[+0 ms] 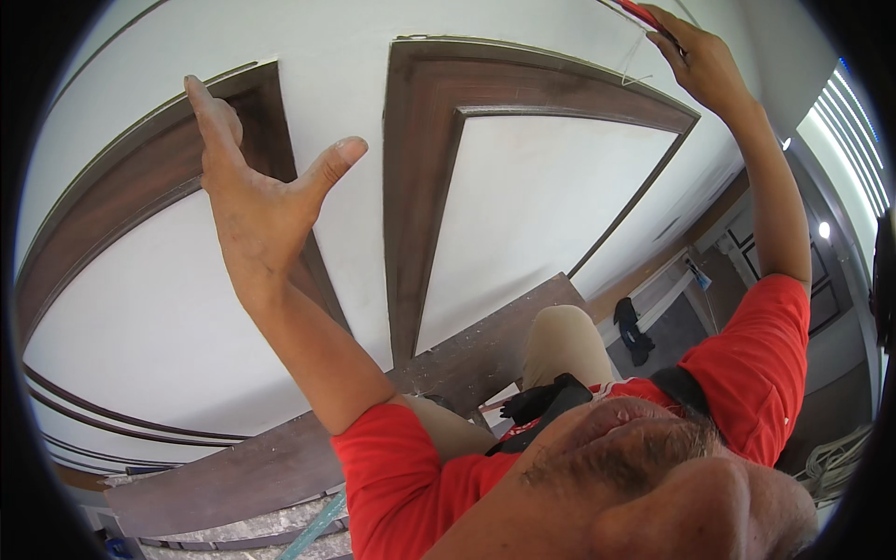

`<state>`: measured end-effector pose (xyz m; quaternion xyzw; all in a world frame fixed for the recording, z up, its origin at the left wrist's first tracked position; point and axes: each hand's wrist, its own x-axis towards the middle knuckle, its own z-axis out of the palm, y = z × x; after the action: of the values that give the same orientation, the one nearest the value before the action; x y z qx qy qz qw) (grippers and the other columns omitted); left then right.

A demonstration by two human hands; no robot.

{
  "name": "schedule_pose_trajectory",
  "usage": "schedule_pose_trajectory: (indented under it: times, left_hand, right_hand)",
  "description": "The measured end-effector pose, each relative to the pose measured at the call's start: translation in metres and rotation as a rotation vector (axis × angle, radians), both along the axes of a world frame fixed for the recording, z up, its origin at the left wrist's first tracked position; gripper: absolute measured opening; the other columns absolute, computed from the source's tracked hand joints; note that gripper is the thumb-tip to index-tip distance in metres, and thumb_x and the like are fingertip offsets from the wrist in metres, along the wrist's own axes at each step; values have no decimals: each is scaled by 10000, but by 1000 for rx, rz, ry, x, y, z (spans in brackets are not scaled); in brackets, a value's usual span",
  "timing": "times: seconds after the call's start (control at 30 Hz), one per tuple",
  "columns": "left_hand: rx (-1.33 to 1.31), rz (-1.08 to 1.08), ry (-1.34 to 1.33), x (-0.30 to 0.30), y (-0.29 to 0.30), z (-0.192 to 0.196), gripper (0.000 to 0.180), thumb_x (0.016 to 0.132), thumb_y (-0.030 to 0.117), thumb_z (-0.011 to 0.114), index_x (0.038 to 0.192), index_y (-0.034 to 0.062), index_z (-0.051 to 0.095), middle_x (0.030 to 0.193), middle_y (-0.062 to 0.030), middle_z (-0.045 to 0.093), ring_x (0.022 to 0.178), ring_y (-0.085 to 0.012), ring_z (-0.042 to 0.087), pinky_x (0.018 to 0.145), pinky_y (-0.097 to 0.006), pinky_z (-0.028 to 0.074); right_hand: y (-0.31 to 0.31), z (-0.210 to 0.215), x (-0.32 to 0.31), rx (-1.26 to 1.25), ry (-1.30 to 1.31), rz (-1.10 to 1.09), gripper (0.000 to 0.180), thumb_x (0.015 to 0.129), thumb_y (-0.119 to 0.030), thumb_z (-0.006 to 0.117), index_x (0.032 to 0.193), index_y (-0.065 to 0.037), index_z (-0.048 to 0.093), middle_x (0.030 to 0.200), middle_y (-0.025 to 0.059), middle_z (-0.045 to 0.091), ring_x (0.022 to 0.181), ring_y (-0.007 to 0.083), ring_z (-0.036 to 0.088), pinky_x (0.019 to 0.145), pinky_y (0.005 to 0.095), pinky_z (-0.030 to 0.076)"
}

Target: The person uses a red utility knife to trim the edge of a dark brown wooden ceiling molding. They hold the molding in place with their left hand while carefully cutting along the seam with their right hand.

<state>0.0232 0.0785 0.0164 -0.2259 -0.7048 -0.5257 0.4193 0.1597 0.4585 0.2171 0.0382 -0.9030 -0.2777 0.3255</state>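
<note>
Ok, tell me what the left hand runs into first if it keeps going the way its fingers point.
The left hand points up at the dark brown trim strip on the white wall; its fingertips already look to be at it, though depth is unclear.

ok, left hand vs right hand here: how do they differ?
The left hand is open and empty, fingers spread, fingertips against the dark brown wall moulding. The right hand is closed on a thin red tool. The left hand sits lower, by the left frame; the right hand reaches higher, above the middle frame. Both are bare and raised on red-sleeved arms.
</note>
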Motion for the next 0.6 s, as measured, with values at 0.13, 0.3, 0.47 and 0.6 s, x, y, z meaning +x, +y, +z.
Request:
schedule_pose_trajectory:
  times: [0.13, 0.3, 0.47, 0.6]
  left_hand:
    - [2, 22, 1, 1, 1, 1, 1453, 591, 463, 993, 1619, -46, 101, 1533, -429, 350, 1487, -492, 331, 1223, -516, 304]
    - [-27, 65, -12, 0, 0, 2, 1459, 590, 489, 990, 1615, -56, 107, 1534, -429, 347, 1484, -494, 335, 1222, -513, 308]
    - [-40, 76, 16, -1, 3, 2, 1467, 577, 508, 991, 1614, -56, 119, 1531, -431, 348, 1476, -504, 344, 1210, -520, 329]
    - [-38, 89, -9, 1, 2, 1, 1471, 567, 514, 992, 1613, -54, 127, 1529, -430, 351, 1474, -508, 344, 1207, -526, 337]
  right_hand:
    - [-31, -3, -11, 10, 7, 26, 432, 1045, -253, 559, 1425, -47, 555, 1228, 209, 701, 1036, 402, 693, 923, 478, 549]
    - [-52, -4, -31, 38, -7, 154, 440, 1051, -261, 551, 1421, -22, 553, 1231, 223, 700, 1044, 403, 695, 926, 471, 545]
    - [-58, -1, -42, 51, -6, 136, 440, 1052, -259, 546, 1417, -15, 555, 1211, 228, 708, 1051, 403, 694, 930, 470, 542]
    - [-64, -1, -35, -5, 13, 104, 435, 1049, -249, 547, 1409, -6, 561, 1209, 231, 709, 1054, 406, 694, 938, 479, 536]
